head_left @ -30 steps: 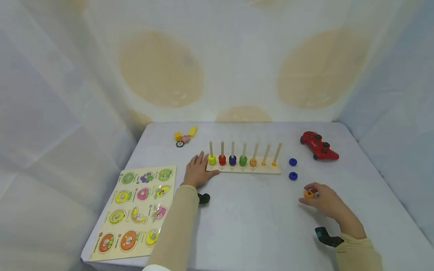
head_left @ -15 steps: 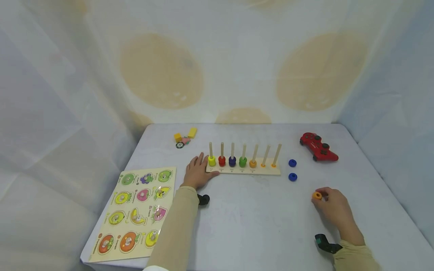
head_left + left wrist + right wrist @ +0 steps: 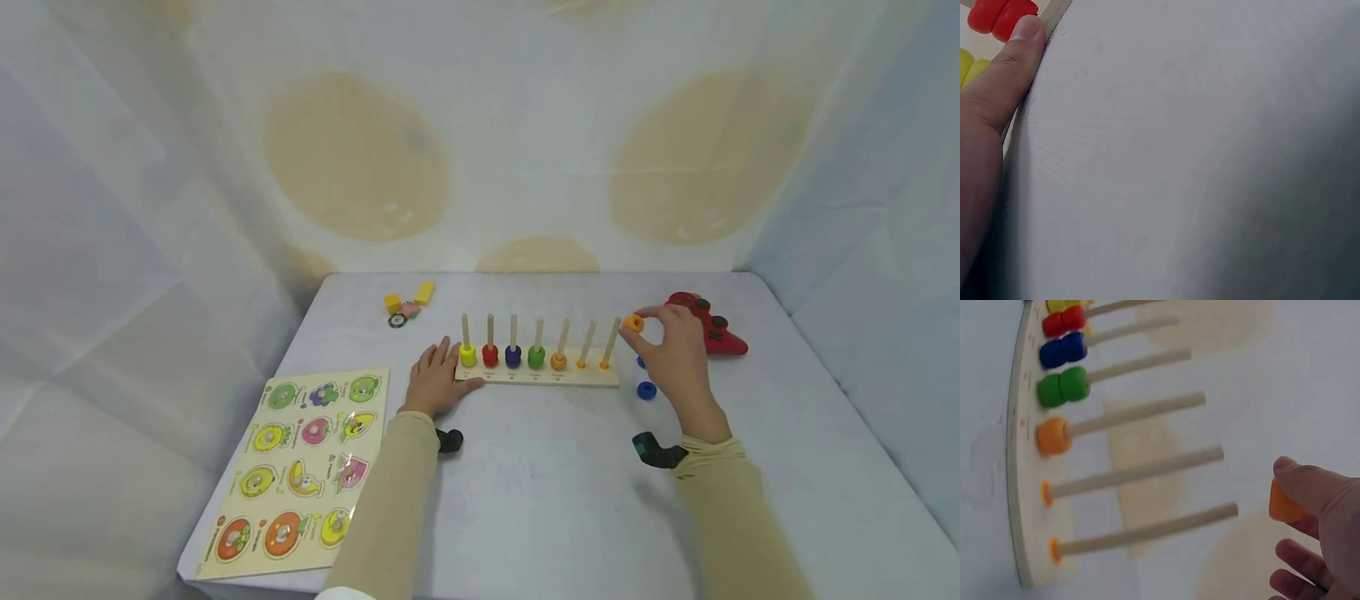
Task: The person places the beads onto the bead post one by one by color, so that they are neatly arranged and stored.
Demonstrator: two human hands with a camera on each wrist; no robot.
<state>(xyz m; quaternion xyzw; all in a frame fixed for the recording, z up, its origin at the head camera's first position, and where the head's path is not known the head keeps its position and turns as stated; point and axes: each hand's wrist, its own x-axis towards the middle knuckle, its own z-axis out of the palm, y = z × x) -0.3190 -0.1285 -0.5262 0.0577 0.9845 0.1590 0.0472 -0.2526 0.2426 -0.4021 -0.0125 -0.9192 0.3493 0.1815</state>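
A wooden peg board point(image 3: 592, 380) stands mid-table with a row of upright pegs. Yellow point(image 3: 468, 357), red point(image 3: 491, 357), blue point(image 3: 513, 357) and green beads point(image 3: 536, 357) sit in pairs on their pegs, and one orange bead point(image 3: 1054, 436) is on the peg after green. The two rightmost pegs are bare. My left hand point(image 3: 438, 385) rests at the board's left end, fingers spread, thumb along the front edge. Between thumb and fingertips my right hand point(image 3: 678, 362) pinches another orange bead point(image 3: 1284, 505), held up beside the top of the rightmost peg, apart from it.
Right of the board lie two blue beads point(image 3: 647, 390), one partly hidden by my right hand. A red game controller point(image 3: 726, 340) is behind that hand. A fruit puzzle board point(image 3: 381, 380) lies front left; small yellow blocks point(image 3: 425, 292) and other pieces sit back left.
My right hand first drew back slightly rightward, then rose and moved up-left to the rightmost peg, carrying the orange bead. The left hand and peg board stayed in place.
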